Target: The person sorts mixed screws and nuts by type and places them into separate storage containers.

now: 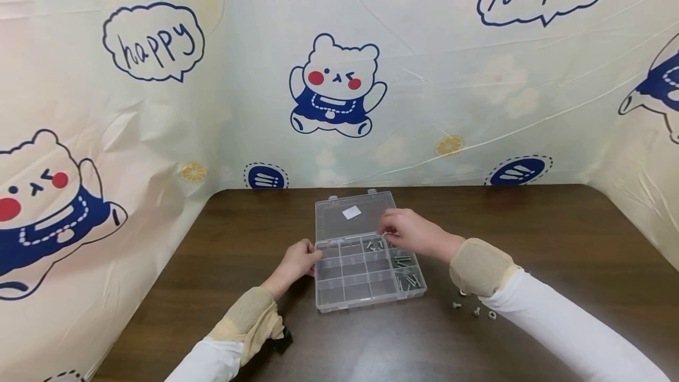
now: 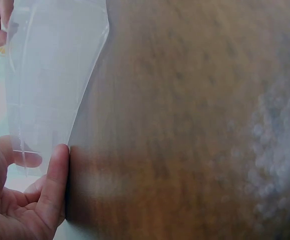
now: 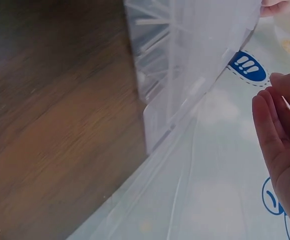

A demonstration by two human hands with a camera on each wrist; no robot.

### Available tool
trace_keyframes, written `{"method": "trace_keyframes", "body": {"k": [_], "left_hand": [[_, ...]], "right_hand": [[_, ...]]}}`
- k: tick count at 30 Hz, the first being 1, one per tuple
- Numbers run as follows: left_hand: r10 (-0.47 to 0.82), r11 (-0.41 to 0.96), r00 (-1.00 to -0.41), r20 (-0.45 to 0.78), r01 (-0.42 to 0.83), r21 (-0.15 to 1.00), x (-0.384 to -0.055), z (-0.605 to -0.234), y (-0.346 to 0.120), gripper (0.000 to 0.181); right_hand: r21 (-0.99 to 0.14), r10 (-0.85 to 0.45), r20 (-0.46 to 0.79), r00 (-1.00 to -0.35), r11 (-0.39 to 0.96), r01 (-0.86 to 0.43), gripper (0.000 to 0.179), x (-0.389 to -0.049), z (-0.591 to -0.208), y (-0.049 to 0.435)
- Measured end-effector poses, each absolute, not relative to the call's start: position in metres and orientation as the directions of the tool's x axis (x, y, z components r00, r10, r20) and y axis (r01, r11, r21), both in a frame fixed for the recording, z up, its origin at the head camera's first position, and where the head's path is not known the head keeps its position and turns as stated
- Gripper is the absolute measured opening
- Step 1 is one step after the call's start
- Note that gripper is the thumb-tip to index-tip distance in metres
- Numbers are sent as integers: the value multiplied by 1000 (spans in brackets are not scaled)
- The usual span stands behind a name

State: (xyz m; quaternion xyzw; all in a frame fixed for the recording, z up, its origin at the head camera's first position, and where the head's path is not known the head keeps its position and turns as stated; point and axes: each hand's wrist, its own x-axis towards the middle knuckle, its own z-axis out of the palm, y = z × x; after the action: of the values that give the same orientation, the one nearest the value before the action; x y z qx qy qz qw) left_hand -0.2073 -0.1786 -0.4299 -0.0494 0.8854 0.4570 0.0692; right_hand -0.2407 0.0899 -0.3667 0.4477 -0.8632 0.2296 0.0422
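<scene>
A clear plastic compartment box (image 1: 361,304) lies on the table, its lid (image 1: 331,226) folded back behind it. My left hand (image 1: 297,261) grips the box's left edge; the left wrist view shows the thumb and fingers on either side of the clear wall (image 2: 50,90). Over the back right compartments, near the lid's hinge, is my right hand (image 1: 411,231). In the right wrist view its thumb and fingertips (image 3: 270,95) come together, and whether a small part is between them is hidden. Screws (image 1: 408,282) lie in the right-hand compartments, with small bolts (image 1: 375,246) in a back one.
Right of the box, partly beside my right sleeve, several loose small parts lie on the brown table (image 1: 239,217), among them a bolt (image 1: 477,312) and a nut (image 1: 492,315). A white label (image 1: 352,212) is on the lid. Printed cloth (image 1: 424,105) hangs behind the table.
</scene>
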Motion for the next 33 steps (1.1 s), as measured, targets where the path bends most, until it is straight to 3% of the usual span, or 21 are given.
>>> {"method": "trace_keyframes", "body": {"k": [16,21,33], "left_hand": [[-23,575,-986,-163,-146,805,-207,-429,-179,9],[-21,578,-986,-164,-146,803,-207,-429,-178,9],[-26,577,-985,-168,-152,803,-207,-428,-178,8]], "right_hand": [[-261,-820,39,-571,543,-798,11,-215,-363,124],[-268,-802,-44,-596,584,-766,10,-205,-362,133],[-312,-824,-100,-558,558,-769,16,-186,-361,147]]}}
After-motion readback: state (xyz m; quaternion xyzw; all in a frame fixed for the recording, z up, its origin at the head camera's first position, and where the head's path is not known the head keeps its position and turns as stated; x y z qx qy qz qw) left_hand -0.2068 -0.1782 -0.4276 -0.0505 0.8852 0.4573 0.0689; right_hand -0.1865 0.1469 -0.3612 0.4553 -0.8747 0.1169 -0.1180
